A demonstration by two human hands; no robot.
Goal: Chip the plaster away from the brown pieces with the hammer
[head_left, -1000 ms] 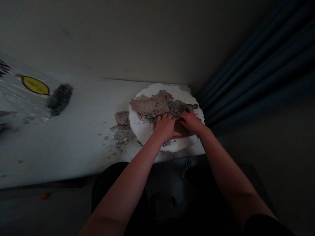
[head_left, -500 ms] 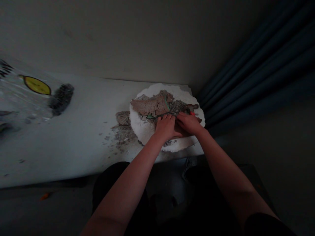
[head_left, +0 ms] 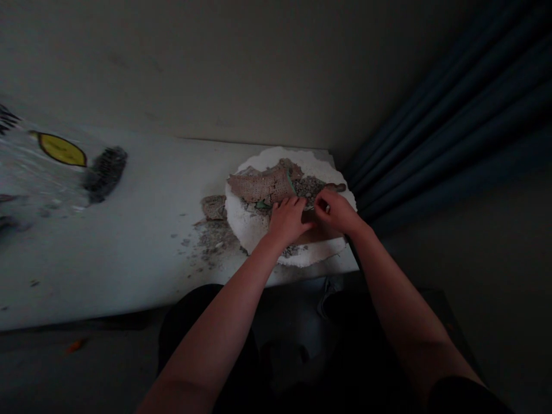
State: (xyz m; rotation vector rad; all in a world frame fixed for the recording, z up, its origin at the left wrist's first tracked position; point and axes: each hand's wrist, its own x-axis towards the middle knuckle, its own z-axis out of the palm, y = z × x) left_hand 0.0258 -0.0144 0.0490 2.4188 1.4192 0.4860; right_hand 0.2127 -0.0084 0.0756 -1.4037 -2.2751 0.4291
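A round white slab (head_left: 252, 230) lies on the white table (head_left: 129, 241) near its right end. On it rest a flat brown perforated piece (head_left: 259, 187) and grey crumbled rubble (head_left: 313, 187). My left hand (head_left: 287, 221) presses down on the slab's middle, fingers curled, against a brown slab piece (head_left: 321, 233) beneath both hands. My right hand (head_left: 338, 211) sits just right of it, fingers pinched together over the rubble; what they hold is hidden.
Loose grey crumbs and a brown chunk (head_left: 214, 207) lie left of the slab. A dark bristly brush (head_left: 106, 169) and a clear bag with a yellow label (head_left: 60, 149) sit at the table's far left. Dark blue curtains (head_left: 452, 126) hang at the right.
My right hand has lifted slightly and drawn its fingers into a pinch, covering the small red bit seen earlier. My left hand has barely shifted.
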